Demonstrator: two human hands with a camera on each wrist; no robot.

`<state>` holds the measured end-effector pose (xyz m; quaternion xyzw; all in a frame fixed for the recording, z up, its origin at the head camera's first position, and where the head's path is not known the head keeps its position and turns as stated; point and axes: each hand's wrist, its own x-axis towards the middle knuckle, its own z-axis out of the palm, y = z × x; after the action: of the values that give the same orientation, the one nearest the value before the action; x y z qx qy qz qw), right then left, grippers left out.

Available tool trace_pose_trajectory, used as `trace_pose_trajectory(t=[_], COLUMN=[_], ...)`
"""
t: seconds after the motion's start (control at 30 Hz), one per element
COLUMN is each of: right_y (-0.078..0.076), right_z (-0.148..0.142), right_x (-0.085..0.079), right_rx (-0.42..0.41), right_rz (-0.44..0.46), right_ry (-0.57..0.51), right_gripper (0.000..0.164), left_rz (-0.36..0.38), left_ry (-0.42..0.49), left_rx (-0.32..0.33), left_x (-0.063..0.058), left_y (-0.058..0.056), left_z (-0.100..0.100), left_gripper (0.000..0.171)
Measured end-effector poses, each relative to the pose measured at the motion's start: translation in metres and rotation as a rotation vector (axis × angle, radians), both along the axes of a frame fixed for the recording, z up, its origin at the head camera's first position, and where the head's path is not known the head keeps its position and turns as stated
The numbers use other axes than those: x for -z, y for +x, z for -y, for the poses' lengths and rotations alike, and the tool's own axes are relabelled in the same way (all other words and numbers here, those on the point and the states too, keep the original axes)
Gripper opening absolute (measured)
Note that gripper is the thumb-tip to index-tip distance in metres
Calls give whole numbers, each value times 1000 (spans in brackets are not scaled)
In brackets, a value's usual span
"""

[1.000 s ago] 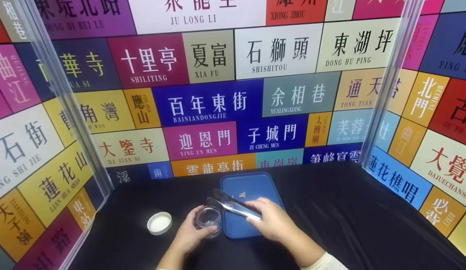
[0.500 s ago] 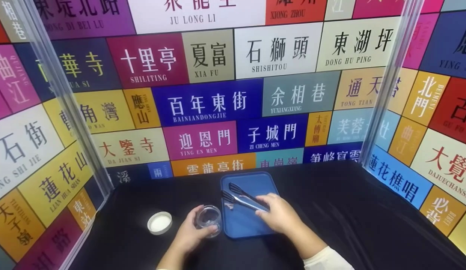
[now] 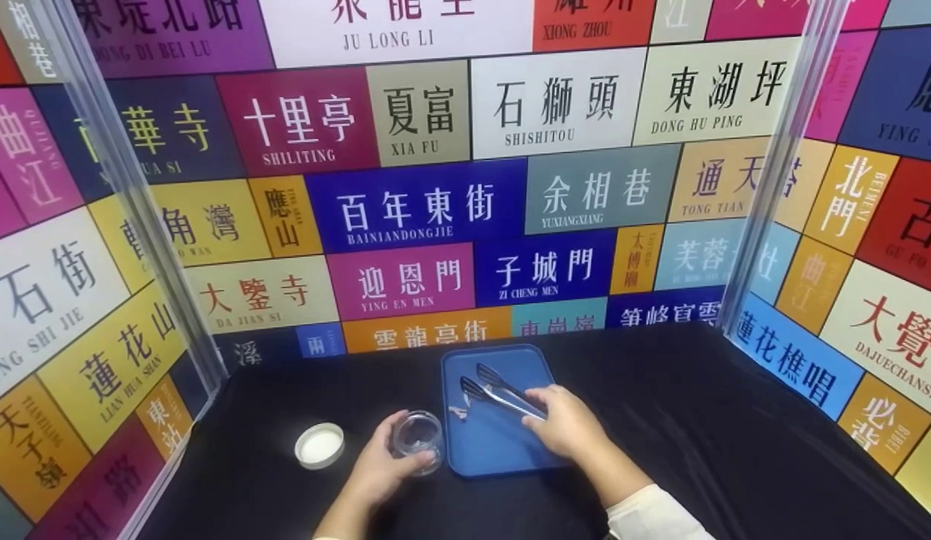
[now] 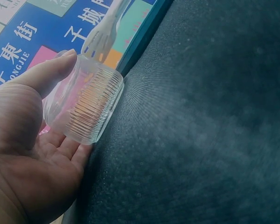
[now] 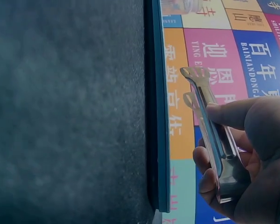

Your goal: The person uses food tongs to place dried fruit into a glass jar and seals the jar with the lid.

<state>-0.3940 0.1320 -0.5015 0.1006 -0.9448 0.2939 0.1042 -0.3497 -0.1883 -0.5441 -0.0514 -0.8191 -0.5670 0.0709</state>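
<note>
My left hand (image 3: 381,465) grips a small clear jar (image 3: 418,431), its mouth uncovered, beside the left edge of a blue tray (image 3: 503,454). Ribbed walls show on the jar (image 4: 91,105) in the left wrist view, with the thumb on one side and the fingers beneath. Over the tray, my right hand (image 3: 566,424) holds metal serving tongs (image 3: 516,403), their slotted tips apart and pointing to the far left. Thumb and fingers squeeze the tongs (image 5: 219,149) along their arms. A small pinkish piece (image 3: 457,412) lies on the tray, just left of the tong tips.
A white round lid (image 3: 319,446) rests on the black tablecloth (image 3: 270,405), left of the jar. Transparent upright posts (image 3: 773,150) stand at both back corners, before walls of colourful printed signs (image 3: 412,202).
The right hand has drawn the tongs from the jar's rim to the right, over the tray. The pinkish piece by the tips has come into view. Left hand and jar stay put.
</note>
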Motion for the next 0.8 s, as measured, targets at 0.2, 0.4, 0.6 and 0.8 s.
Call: trace_pose_trajectory(t=[0.2,0.4,0.6,0.8], right_y=[-8,-15,-20,-21], right_z=[-1,-2,-2,-3], right_x=[1,0,2,3], right_rx=[9,22,38,40], right_rz=[19,34,76,107], right_ry=[-2,23,33,35], right_gripper=[45,46,46,45], left_rz=[8,-1,-8,-4], left_ry=[-9,-5,1,4], left_rx=[-6,-3,-2,-1], left_x=[-1,1,2,2], left_y=[1,0,-2,-1], left_z=[0,0,0,0], left_gripper=[93,94,94,94])
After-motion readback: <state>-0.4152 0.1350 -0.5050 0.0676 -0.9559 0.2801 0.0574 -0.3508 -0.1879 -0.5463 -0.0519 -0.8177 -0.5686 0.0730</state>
